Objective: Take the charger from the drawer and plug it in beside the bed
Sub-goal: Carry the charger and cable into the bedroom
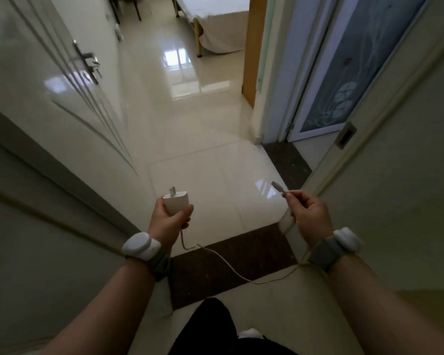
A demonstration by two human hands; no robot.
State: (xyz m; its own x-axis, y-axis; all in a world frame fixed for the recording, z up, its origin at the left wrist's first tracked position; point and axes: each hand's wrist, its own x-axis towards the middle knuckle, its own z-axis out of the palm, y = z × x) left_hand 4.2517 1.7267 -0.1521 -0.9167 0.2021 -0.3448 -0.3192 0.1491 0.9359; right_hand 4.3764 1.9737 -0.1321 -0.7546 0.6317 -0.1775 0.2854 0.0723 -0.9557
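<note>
My left hand [168, 219] grips a white charger block [176, 202] with its two prongs pointing up and away from me. A thin white cable [231, 269] hangs from the block in a loop and runs across to my right hand [309, 213], which pinches the cable just behind its grey plug end [277, 187]. Both hands are held out in front of me over the floor of a doorway. At the top of the view stands a bed [215, 29] draped in a pale sheet, in the room beyond the hallway.
A white door with a metal handle [85, 60] stands open on the left. A door frame [369, 175] rises on the right, and a blue patterned glass door [344, 80] lies beyond it. A dark stone threshold [231, 254] crosses the glossy tile floor. An orange wall edge [254, 52] flanks the bedroom opening.
</note>
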